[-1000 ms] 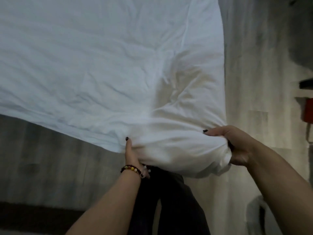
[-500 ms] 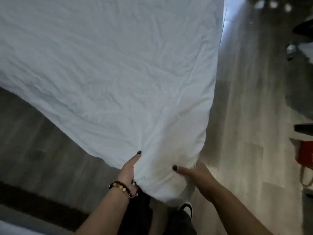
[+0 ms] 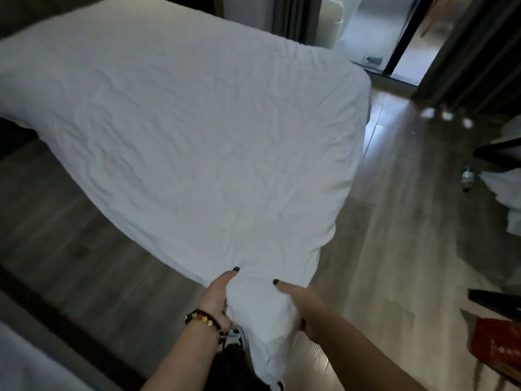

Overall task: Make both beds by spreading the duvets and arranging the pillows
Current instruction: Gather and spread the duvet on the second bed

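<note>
Fingers (image 3: 225, 280) of both hands grip the duvet (image 3: 197, 142) corner.

Wrinkled white duvet (image 3: 197, 142) spread out

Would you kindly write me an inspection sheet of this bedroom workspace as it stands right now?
Surface: wood-look floor, glare patches near the doorway.
Job's things: white duvet spread over the bed, wrinkled, its near corner bunched and lifted off the bed; pillows not seen.
Clutter: red bag on the floor at right; small bottle-like item, too blurred to identify; white bedding at the right edge.
Grippers: left hand, with a beaded bracelet on the wrist, and right hand both grip the duvet corner.
Cables: nothing seen.
Surroundings: dark curtains and a bright doorway beyond the bed.
</note>
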### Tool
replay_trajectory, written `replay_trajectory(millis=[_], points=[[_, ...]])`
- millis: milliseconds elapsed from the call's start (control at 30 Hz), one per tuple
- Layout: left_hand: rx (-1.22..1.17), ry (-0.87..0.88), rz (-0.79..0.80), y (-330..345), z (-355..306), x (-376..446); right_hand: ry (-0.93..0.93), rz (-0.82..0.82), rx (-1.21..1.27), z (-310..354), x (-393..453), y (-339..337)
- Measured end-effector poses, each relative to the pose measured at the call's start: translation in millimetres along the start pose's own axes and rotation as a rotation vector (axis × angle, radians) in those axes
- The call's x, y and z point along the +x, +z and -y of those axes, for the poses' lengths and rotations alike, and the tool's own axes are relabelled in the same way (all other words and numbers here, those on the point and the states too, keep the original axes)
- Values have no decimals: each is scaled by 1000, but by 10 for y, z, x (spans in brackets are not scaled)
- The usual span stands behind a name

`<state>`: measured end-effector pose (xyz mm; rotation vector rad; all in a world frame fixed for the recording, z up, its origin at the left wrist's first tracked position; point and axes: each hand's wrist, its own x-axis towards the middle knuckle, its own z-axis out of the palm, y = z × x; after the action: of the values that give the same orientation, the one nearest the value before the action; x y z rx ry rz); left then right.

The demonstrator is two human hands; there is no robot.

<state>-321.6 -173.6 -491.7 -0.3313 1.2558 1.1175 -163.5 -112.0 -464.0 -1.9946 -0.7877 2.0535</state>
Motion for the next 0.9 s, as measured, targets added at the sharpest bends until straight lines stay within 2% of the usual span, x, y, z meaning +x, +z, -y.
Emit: replay_trajectory(millis=[100,200,233,300,333,367,400,433,467,500,533,567,633,700,767,900], points=[[27,-12,-57,10,-191,125,-98,-90,-33,20,-29,81],[49,-18,-95,68,-321,197,-278,-256,-285,80,8,135],[40,-20,-83,88,-346,200,-387,-308,-418,108,-20,154],[21,-26,-68,191,-401,139,-807,-415,-707,154,6,144],[20,-38,-44,246,-426,103,-991,-409,-824,173,-1,129],[30,-51,-5,320,-459,61,-1102,-323,-908,245,-37,111],[39,-57,38,393,-496,30,-1145,-163,-998,309,-35,84],[41,-53,69,471,-538,11,-1118,-51,-1099,438,-87,86],[51,-44,79,565,-579,-6,-1051,-5,-1205,498,-71,119],[63,-31,74,675,-624,-25,-1038,-38,-1229,603,-60,144],[67,-9,59,810,-659,-44,-1051,-28,-1189,684,-10,123],[63,15,30,967,-665,-57,-989,47,-1296,772,-4,33],[33,65,-25,1290,-636,-86,-1029,93,-1487,1017,123,-155],[-20,107,-90,1603,-513,-102,-1014,257,-1652,1336,208,-533],[-67,173,-136,1877,-352,-106,-1040,251,-1664,1670,254,-881],[-155,280,-218,2396,-168,-34,-1077,346,-1542,2106,315,-1339]])
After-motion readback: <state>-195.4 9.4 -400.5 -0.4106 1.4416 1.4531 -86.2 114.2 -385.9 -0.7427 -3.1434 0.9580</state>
